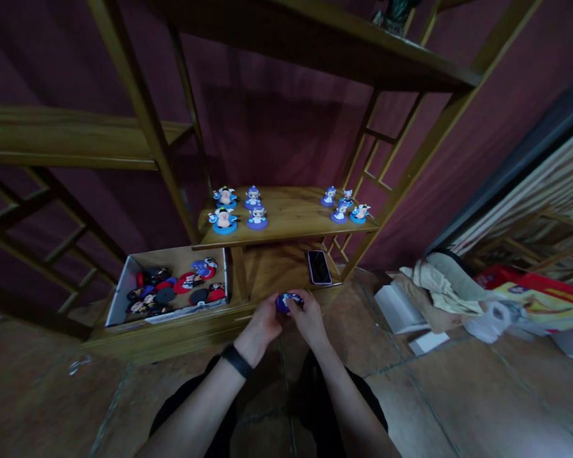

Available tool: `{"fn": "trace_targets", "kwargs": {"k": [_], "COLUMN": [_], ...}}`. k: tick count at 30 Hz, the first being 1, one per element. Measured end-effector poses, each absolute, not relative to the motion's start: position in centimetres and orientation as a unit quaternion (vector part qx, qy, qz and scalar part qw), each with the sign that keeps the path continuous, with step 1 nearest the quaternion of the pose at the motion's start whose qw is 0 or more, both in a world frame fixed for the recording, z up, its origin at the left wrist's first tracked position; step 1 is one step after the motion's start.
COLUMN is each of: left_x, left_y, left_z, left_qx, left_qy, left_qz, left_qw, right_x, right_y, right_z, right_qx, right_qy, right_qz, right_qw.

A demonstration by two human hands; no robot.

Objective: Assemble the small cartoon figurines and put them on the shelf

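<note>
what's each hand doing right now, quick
Left hand: closed on the left side of a small purple figurine.
Right hand: closed on the right side of the same figurine, thumb over it.

held figurine (282, 304): smooth plastic | shelf (291, 215): glossy wood | box (160, 259): matt cardboard

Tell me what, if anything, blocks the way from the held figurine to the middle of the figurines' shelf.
Nothing visible blocks it. The left hand and right hand hold the figurine in front of the shelf, whose front edge may need clearing. The left figurines and right figurines stand to either side.
</note>
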State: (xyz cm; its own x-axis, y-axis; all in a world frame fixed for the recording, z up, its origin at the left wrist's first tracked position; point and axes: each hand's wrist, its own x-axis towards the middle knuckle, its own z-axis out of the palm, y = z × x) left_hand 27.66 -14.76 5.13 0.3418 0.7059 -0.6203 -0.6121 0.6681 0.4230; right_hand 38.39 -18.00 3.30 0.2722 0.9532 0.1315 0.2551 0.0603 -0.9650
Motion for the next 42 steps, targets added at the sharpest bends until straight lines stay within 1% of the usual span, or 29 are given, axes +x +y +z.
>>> {"fn": "trace_targets", "kwargs": {"k": [3, 5, 13, 21, 26, 31, 42], "left_x": [28.2, 28.4, 29.6, 29.6, 29.3, 29.3, 29.2], "left_y": [-13.9, -13.5, -12.8, -13.2, -13.7, -14.0, -14.0], "left_z": [4.6, 4.3, 3.5, 3.7, 4.0, 3.4, 2.3], "left_qx": [0.055, 0.057, 0.076, 0.068, 0.064, 0.049, 0.035], "left_qy": [0.376, 0.359, 0.386, 0.398, 0.372, 0.375, 0.346], "left_qz": [0.399, 0.406, 0.437, 0.469, 0.473, 0.499, 0.523], "left_qw": [0.835, 0.838, 0.809, 0.786, 0.796, 0.78, 0.778], "right_x": [39.9, 40.6, 40.1, 40.0, 39.9, 39.7, 39.9], "right_y": [-17.9, -17.8, -17.4, -17.0, -17.0, -17.1, -16.7], "right_z": [3.4, 3.3, 3.3, 2.7, 2.6, 2.6, 2.2], "right_qx": [-0.623, -0.63, -0.632, -0.631, -0.636, -0.644, -0.645], "right_qy": [-0.523, -0.525, -0.514, -0.481, -0.487, -0.502, -0.523], "right_qz": [0.268, 0.255, 0.285, 0.321, 0.309, 0.274, 0.28], "right_qw": [0.517, 0.512, 0.505, 0.516, 0.513, 0.509, 0.483]}}
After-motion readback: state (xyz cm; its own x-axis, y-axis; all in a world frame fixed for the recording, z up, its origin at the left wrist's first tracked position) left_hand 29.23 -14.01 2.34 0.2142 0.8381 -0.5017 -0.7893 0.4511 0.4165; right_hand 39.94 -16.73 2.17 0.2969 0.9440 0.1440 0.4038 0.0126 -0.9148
